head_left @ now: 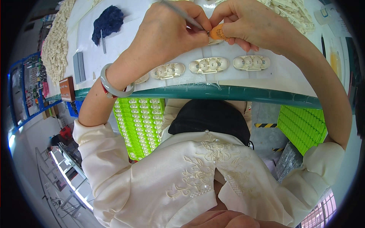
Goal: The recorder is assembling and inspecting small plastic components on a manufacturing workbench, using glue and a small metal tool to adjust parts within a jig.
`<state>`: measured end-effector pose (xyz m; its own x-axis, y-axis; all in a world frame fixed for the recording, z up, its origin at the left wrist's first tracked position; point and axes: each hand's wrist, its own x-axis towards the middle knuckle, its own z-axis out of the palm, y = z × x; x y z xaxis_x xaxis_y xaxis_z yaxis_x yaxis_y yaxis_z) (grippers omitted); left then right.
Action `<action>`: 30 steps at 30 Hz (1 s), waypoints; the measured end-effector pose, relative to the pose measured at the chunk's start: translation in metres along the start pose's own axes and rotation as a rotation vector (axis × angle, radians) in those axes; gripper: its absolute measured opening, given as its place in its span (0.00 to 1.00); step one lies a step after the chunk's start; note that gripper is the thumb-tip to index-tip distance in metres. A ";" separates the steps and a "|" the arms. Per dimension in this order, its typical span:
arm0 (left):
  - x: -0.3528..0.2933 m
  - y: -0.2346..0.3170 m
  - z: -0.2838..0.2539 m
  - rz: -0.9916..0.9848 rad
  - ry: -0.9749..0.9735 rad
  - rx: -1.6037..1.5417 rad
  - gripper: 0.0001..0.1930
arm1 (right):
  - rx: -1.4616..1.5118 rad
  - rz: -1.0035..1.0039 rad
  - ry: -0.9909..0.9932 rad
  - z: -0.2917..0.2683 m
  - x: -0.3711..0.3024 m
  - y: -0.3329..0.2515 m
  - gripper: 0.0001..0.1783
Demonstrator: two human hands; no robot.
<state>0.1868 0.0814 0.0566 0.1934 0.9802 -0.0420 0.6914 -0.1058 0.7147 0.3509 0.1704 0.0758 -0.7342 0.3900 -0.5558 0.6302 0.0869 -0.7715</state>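
My left hand point(173, 30) is closed around a slim grey tool point(181, 13), shaped like tweezers or a thin rod. Its tip meets my right hand point(245, 26) at the middle of the far table. An orange finger cot point(217, 32) covers one right fingertip. The right fingers are pinched together, and what lies between them is too small to make out. Just under the fingertips shows part of a cream plastic piece point(215, 41). Nearer the edge, a row of cream oval housings point(209, 65), each with round domes, lies below both hands.
Heaped cream parts point(55, 49) lie at the far left, more point(294, 15) at the far right. A dark blue cloth point(108, 22) carries a metal tool point(102, 41). Grey strips point(79, 67) lie left. Green trays point(140, 125) stand below the table's green edge point(197, 92).
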 end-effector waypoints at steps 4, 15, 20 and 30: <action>0.001 -0.003 -0.002 0.038 -0.024 0.043 0.05 | 0.123 -0.043 -0.004 0.001 0.002 0.005 0.09; 0.009 -0.008 -0.012 -0.049 -0.089 -0.313 0.04 | 0.166 0.089 -0.009 -0.001 0.001 -0.002 0.07; 0.008 -0.010 -0.012 -0.021 -0.090 -0.381 0.05 | 0.193 0.087 -0.031 -0.002 0.002 -0.001 0.09; 0.007 -0.003 -0.016 -0.219 -0.126 -0.440 0.05 | 0.141 0.089 -0.053 -0.005 0.000 -0.002 0.11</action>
<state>0.1748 0.0915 0.0652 0.1778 0.9408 -0.2885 0.3715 0.2073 0.9050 0.3506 0.1751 0.0790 -0.6920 0.3411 -0.6362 0.6540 -0.0769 -0.7526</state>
